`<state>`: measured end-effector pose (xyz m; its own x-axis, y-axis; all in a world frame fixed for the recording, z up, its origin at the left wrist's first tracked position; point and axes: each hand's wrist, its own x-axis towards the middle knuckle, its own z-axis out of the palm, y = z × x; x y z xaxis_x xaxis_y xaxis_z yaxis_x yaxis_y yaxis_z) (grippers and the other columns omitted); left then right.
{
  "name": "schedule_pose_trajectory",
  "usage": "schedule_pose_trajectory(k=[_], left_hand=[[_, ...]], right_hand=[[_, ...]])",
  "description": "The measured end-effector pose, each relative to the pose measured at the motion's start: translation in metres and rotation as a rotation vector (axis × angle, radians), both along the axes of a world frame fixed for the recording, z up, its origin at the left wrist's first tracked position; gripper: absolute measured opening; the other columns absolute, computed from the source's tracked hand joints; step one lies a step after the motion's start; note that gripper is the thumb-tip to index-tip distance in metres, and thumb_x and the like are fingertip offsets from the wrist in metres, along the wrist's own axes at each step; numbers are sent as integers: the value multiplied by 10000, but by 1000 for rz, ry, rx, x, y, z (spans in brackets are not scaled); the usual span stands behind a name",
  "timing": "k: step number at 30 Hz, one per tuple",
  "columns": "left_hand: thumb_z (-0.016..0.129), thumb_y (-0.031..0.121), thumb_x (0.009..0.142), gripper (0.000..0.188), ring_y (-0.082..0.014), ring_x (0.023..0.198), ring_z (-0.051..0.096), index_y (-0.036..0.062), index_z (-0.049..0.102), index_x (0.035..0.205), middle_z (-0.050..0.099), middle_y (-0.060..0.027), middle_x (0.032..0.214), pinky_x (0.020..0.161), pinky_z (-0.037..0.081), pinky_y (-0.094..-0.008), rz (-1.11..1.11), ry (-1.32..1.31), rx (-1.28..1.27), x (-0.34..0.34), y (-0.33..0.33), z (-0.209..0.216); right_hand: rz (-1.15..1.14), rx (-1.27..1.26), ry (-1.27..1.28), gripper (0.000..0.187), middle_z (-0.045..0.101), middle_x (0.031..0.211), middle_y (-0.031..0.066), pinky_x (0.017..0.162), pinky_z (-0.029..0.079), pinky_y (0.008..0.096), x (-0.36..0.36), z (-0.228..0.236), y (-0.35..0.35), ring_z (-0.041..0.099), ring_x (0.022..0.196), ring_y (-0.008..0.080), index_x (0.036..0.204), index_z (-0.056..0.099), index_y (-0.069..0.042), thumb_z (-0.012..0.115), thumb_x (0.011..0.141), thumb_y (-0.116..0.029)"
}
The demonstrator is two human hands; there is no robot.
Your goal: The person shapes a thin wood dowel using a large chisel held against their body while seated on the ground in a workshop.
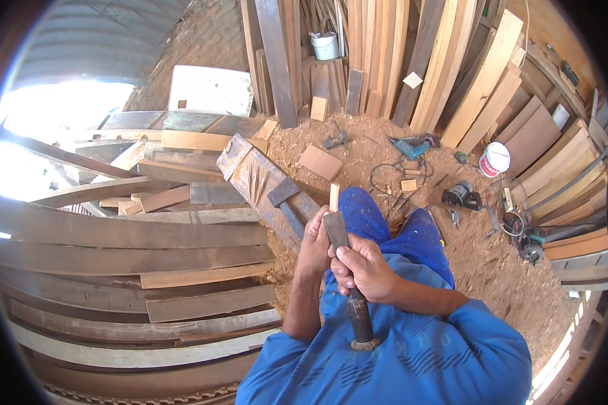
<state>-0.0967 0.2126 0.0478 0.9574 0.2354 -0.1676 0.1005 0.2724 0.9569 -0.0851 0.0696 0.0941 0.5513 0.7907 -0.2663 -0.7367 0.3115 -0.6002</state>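
My right hand (366, 268) is wrapped around a wide chisel (361, 322), its dark handle end against my blue shirt and its flat blade slanting up and away. My left hand (313, 239) is closed on a small light wood strip (334, 197), whose upper end sticks out beyond the chisel blade. The blade lies against or very close to the strip; the exact contact is hidden by my fingers. Ahead and left, a worn plank (240, 164) carries several thin wood wedges (255, 182) and a dark wooden mallet (284, 193).
Long boards (148, 256) are stacked on my left, and tall planks (378, 61) lean at the back. On the sawdust floor to the right lie a teal power tool (412, 147), a circular saw (461, 195), an angle grinder (532, 252), cables and a white bucket (495, 159).
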Motion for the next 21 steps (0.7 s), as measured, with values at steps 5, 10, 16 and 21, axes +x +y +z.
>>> schedule_pose_trajectory(k=[5, 10, 16, 21], left_hand=[[363, 241, 1059, 270, -19, 669, 444, 88, 532, 913, 498, 63, 742, 572, 389, -198, 32, 49, 2, -10, -20, 22], [366, 334, 1048, 375, -31, 557, 428, 77, 552, 849, 486, 35, 664, 478, 352, -205, -368, 74, 233, -90, -45, -39], [375, 305, 1051, 334, -29, 468, 340, 60, 561, 921, 412, 42, 580, 410, 289, -220, 23, 27, -244, -29, -14, -15], [412, 256, 1045, 281, -48, 587, 416, 56, 563, 918, 472, 43, 659, 522, 366, -217, 105, 8, -76, 13, -12, 25]], right_hand=[[-41, -84, -45, 162, 442, 675, -11, 481, 443, 251, -4, 9, -9, 409, 510, 50, 1007, 462, -52, 390, 1015, -197], [-391, 35, -210, 163, 420, 653, -2, 469, 418, 256, 9, 47, -63, 389, 505, 57, 1016, 460, -46, 421, 1011, -204], [-313, -59, 34, 150, 426, 673, -12, 491, 429, 264, 37, 13, -43, 406, 513, 68, 1019, 483, -59, 439, 1011, -202], [-28, 35, 21, 141, 425, 662, -7, 492, 458, 288, 13, 7, 2, 422, 497, 73, 1001, 493, -70, 448, 1008, -204]])
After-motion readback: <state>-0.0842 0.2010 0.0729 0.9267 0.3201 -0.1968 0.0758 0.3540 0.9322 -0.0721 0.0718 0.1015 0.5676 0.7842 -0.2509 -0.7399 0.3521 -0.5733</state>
